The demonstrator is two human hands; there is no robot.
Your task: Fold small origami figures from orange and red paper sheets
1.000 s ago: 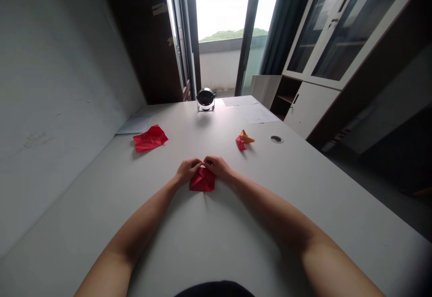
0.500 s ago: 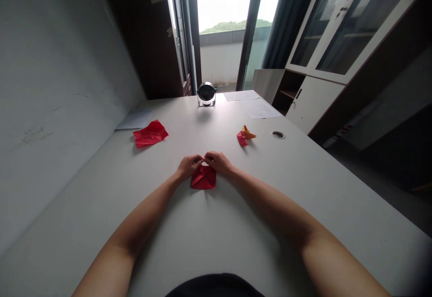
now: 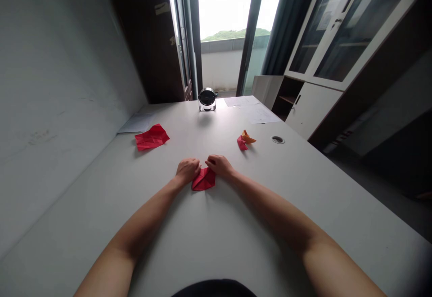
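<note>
As left fingers (image 3: 197, 165) and right fingers (image 3: 209, 162) pinch its edge, folded red paper (image 3: 204, 180) between, nearer the wearer

I'm not seeing the red paper's (image 3: 204, 182) far corners, since L hand (image 3: 188, 169) & R hand (image 3: 220, 165) are covering them; most fingertips are hiding too, so I'm not making out the exact grip. Btm edge is cutting off both arms (image 3: 280, 211) plus a dark curved shape (image 3: 214, 289). Top edge is cropping the cabinet (image 3: 315, 74). Marks on far-R sheets (image 3: 266, 115) are showing too small to read. Lower-R corner's blurring dark.
</note>
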